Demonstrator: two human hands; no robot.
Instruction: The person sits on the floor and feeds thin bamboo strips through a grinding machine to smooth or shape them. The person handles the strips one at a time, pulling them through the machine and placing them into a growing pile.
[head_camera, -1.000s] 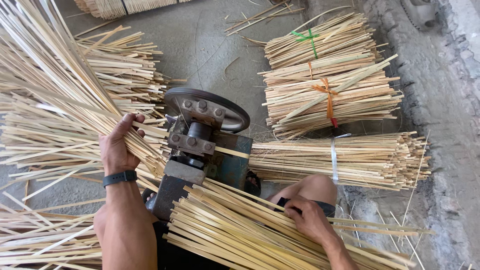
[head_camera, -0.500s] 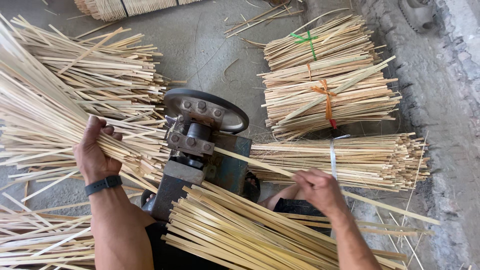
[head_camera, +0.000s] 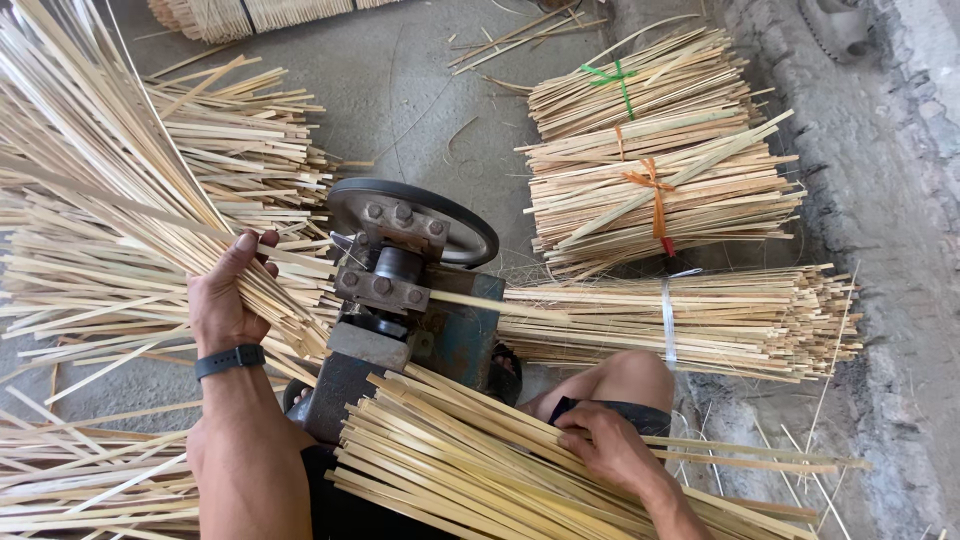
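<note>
Loose bamboo strips (head_camera: 120, 210): pale yellow, thin, flat, long; big fanned sheaf gripped in the left hand (head_camera: 225, 300), thumb over the top, ends splaying up and to the left of it, lower ends crossing just right of the hand toward the machine. Stack of bamboo strips (head_camera: 470, 470): same pale colour, wider slats, lying roughly parallel, angled down to the right across the lap; right hand (head_camera: 610, 450) rests on top, fingers curled onto the upper strips, stack running out both sides of the hand, mostly to its left.
</note>
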